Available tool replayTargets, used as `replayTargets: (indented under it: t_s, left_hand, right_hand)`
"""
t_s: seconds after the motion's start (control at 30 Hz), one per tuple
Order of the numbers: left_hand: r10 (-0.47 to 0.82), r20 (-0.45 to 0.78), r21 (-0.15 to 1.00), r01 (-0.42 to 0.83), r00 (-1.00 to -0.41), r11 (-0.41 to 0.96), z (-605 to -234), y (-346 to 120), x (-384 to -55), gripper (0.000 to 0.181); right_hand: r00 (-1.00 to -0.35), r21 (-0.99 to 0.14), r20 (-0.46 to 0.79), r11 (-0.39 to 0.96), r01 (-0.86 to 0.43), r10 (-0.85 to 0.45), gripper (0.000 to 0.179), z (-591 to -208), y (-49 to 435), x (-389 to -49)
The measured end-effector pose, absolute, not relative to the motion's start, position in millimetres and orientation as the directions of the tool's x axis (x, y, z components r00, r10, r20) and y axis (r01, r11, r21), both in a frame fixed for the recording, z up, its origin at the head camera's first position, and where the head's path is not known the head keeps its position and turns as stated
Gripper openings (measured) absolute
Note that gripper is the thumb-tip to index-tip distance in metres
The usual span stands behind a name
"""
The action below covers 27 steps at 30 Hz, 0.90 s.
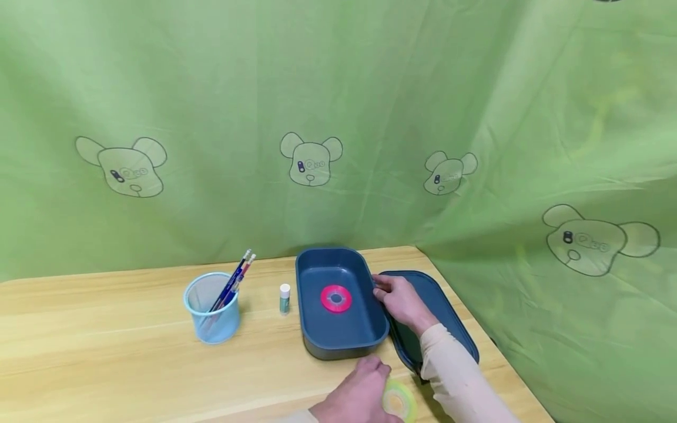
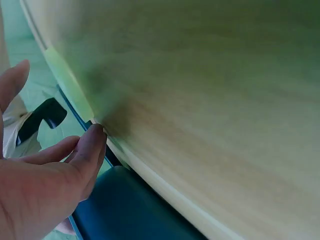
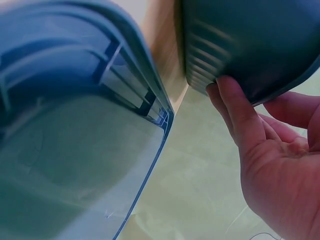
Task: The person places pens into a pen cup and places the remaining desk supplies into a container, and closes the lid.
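When looking at lower centre of the frame, see a dark blue box point(image 1: 344, 332), then a lid point(image 1: 446, 302) just right of it. Note the right hand point(image 1: 402, 299) pinching the box's right wall; the left hand point(image 1: 355, 395), bottom centre, loosely spread, touching or just beside a yellow tape roll point(image 1: 408, 395). Find, inside the box, a pink tape roll point(image 1: 346, 300).
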<state>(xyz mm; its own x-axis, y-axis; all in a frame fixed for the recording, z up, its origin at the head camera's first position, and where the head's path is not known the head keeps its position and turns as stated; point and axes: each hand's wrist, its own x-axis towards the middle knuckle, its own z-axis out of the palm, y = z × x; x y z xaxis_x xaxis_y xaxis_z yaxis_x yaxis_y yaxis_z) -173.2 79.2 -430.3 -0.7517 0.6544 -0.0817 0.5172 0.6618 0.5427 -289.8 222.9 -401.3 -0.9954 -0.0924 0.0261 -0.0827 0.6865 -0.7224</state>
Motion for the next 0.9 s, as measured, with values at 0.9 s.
replayTargets:
  t_s: [0.9]
  left_hand:
    - [0.708, -0.075, 0.328, 0.653, -0.703, 0.683, -439.3, 92.2, -172.8, 0.04]
  right_hand:
    - [-0.993, -0.719, 0.035, 0.688, -0.1, -0.109, 0.037, -400.9, 222.4, -289.7]
